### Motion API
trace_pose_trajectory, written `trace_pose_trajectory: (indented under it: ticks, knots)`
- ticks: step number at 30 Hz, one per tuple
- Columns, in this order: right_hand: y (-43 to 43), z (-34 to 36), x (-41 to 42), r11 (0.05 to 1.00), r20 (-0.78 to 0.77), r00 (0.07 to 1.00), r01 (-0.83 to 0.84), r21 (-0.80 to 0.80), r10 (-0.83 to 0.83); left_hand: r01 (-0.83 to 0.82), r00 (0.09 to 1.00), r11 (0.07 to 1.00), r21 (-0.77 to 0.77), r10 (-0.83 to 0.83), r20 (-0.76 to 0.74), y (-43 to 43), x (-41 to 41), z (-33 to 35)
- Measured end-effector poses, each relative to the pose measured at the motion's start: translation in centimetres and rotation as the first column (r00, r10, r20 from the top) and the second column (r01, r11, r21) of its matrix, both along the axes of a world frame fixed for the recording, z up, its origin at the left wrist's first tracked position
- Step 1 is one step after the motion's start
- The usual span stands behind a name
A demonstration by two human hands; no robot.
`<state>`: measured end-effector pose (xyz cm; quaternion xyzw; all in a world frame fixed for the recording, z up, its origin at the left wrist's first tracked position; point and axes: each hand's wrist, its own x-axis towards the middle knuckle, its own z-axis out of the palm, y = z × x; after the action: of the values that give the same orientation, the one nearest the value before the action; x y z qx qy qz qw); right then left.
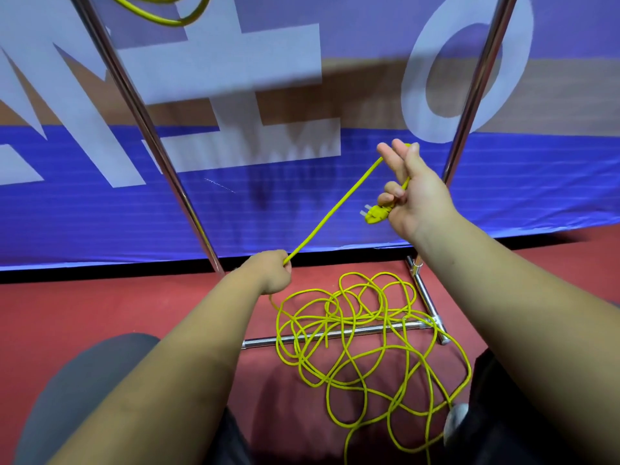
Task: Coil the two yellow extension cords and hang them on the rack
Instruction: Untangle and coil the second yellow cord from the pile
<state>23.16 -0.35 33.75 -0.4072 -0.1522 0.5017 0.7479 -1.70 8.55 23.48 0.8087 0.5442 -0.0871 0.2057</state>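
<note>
Yellow loops of the extension cord (362, 347) sprawl on the floor (100, 307) over the rack (258, 342) foot. The left hand (272, 275) fists around it. A taut run rises to the right hand (414, 193), whose lower fingers curl on the plug (376, 214), upper two straight. Beyond, a second cord (161, 11) hangs.

You stand in what reads as an indoor sports hall. Evidence: red court-type floor (100, 307), a long blue banner (100, 223) with big white letters bordering it, chrome rack (146, 129) in front.

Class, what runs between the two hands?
In the head view, a taut stretch of yellow cord spans from the left hand to the right hand.
</note>
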Motion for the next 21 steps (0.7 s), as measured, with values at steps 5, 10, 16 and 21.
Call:
trace_pose_trajectory:
  ticks: [5, 10, 16, 21]
  knots:
    - [-0.2, -0.5, -0.1, 0.997, 0.082, 0.994, 0.071, -0.037, -0.067, 0.085, 0.969, 0.996, -0.029, -0.089, -0.229, -0.9, -0.5, -0.5]
    - [0.5, -0.4, 0.4, 0.994, 0.339, 0.939, 0.090, -0.066, -0.062, 0.086, 0.990, 0.975, 0.205, -0.059, -0.131, -1.4, 0.9, 1.7]
    - [1.2, -1.3, -0.2, 0.974, 0.563, 0.822, 0.046, -0.223, 0.090, 0.037, 0.929, 0.985, 0.170, -0.096, 0.358, -1.5, 1.7, 3.8]
    - [1.9, -2.3, -1.4, 0.966, 0.238, 0.970, 0.017, -0.258, 0.046, -0.120, 0.709, 0.988, 0.095, 0.018, 0.705, -2.7, 3.1, 5.7]
